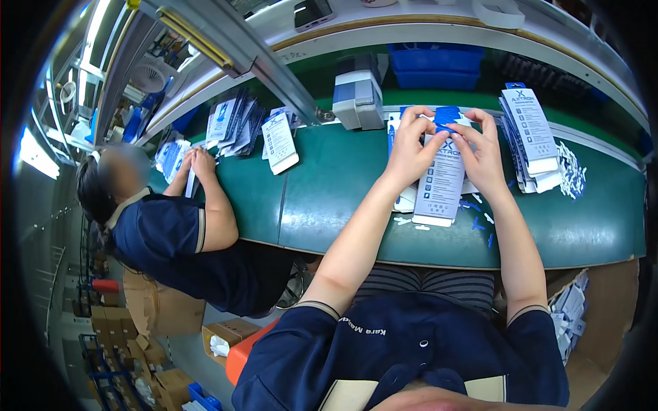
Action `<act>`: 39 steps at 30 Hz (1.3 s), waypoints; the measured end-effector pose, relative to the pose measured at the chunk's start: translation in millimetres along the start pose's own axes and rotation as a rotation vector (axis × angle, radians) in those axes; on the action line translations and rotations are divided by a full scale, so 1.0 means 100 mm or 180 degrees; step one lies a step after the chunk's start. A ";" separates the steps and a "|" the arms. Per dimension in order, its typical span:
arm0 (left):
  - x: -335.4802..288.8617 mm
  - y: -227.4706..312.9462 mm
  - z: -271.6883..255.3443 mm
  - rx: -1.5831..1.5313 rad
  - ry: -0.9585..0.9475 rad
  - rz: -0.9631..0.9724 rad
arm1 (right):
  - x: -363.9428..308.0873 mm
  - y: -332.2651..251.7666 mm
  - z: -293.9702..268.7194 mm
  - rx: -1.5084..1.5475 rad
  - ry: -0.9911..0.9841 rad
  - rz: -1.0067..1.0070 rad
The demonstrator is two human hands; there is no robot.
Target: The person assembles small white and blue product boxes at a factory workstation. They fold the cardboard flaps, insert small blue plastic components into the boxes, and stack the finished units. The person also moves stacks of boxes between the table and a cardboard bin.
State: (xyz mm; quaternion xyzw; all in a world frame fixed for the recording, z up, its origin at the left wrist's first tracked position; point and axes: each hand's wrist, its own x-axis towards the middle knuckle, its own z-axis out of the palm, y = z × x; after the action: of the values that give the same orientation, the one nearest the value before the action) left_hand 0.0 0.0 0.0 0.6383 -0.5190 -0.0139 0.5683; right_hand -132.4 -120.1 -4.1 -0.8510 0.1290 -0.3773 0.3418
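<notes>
The left hand (412,145) and right hand (482,152) pinch the far, blue end of a flat white-and-blue carton (442,186), which lies over other cartons (405,201) on the worktop (329,219), blue scraps (478,223) just right. It looks like thin card: light, fairly stiff, easily creased, perhaps slick, so best held by its side edges near the far end.

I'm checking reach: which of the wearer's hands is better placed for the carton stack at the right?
Probably the right hand: it is nearer the carton stack than the left hand, though both are at the top of a carton.
</notes>
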 end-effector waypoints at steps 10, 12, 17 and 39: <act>0.01 0.06 0.08 0.0043 -0.0039 0.0190 | -0.02 0.03 0.01 0.0245 0.0063 -0.0089; 0.01 0.06 0.08 -0.0086 -0.0160 0.0011 | -0.02 0.05 0.02 0.0424 -0.0002 0.0003; -0.01 0.03 0.08 -0.0396 -0.0417 -0.0069 | -0.01 0.06 0.02 0.1077 -0.0317 0.0330; 0.03 -0.01 0.01 -0.1237 -0.0404 -0.0410 | 0.01 0.15 0.02 0.2113 -0.0855 0.0608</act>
State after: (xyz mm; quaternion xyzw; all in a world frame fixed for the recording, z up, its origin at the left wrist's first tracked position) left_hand 1.5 -2.9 0.8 0.5464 -0.4994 -0.1902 0.6448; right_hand -129.8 -130.7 -14.4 -0.7198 0.0325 -0.2500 0.6468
